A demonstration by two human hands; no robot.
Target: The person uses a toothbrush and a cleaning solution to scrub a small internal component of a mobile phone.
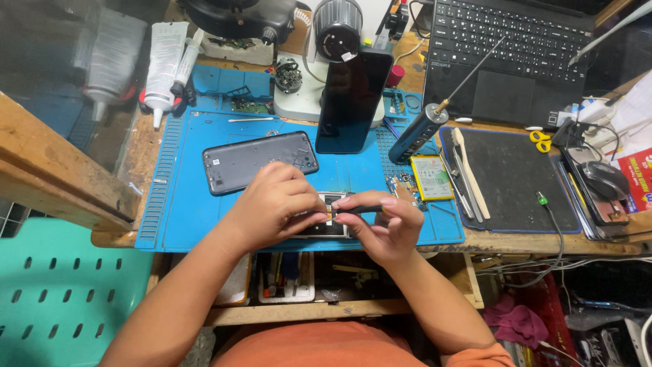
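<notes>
Curling over an opened phone (pixel 324 224), left hand (pixel 272 204) grips it; right hand (pixel 387 228) fingers pinch a black tool (pixel 363 209).

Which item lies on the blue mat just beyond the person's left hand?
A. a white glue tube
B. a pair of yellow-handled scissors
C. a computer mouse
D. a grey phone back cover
D: the grey phone back cover lies flat on the blue mat directly past the left hand, while the right hand holds a thin dark tool.
</notes>
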